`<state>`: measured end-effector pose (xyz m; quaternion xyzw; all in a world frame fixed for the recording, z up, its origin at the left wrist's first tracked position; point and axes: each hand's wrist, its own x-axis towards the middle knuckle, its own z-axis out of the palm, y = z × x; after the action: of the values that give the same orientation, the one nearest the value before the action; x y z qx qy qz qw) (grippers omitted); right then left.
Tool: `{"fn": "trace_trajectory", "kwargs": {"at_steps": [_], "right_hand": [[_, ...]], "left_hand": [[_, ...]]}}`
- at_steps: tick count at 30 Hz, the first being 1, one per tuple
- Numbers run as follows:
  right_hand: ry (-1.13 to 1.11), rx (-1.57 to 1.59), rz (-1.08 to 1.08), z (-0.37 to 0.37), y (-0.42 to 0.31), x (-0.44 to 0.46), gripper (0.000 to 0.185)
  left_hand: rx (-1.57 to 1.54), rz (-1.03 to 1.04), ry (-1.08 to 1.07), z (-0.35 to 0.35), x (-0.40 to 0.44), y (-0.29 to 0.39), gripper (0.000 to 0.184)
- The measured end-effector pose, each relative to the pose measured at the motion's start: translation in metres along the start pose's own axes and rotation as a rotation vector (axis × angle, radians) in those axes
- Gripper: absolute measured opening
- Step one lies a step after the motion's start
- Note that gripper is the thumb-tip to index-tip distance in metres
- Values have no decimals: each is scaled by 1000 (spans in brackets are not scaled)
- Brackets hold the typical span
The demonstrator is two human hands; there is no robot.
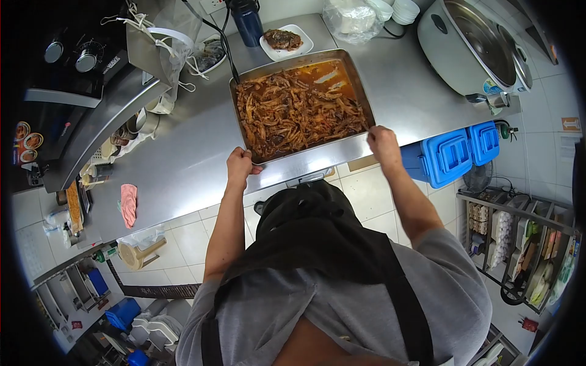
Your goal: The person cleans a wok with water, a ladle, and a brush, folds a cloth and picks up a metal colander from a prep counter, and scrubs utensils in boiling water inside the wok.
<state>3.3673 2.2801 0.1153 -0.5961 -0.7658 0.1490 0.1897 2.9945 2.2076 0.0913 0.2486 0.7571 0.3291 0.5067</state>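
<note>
A large rectangular metal tray (pixel 361 73) rests on the steel counter, filled with brown sauced chicken feet (pixel 293 113) and reddish oily liquid at its far right. My left hand (pixel 240 165) grips the tray's near left corner, fingers curled round the rim. At the near right corner, my right hand (pixel 384 145) is closed on the rim too. Just behind the tray stands a white square plate (pixel 306 46) with a dark brown piece of food (pixel 282 39) on it. The undersides of both grips are hidden.
A dark blue bottle (pixel 246 23) and a plastic bag (pixel 349 21) stand at the counter's back. To the right is a big grey-white cooker (pixel 455 55). A pink cloth (pixel 129 205) lies on the left. Blue lidded bins (pixel 448 157) sit below the counter's right edge.
</note>
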Motion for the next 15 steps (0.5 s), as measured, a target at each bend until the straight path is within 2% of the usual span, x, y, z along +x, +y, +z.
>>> {"fn": "trace_trajectory", "kwargs": {"at_steps": [3,9,10,13,15], "right_hand": [[107,106,-46,19,-29,12,5],[49,60,-115,-9,-32,33,6],[117,3,-146,-19,-28,34,4],[29,-259,-100,-37,-6,31,6],[-5,-283,-113,-36,2,23,6]], "left_hand": [[-14,10,-34,-2,5,1,22],[-17,-20,-80,-9,2,-2,20],[-26,-27,-81,-9,2,-3,20],[-40,-36,-97,-9,2,-4,20],[-40,-37,-95,-10,2,-6,19]]}}
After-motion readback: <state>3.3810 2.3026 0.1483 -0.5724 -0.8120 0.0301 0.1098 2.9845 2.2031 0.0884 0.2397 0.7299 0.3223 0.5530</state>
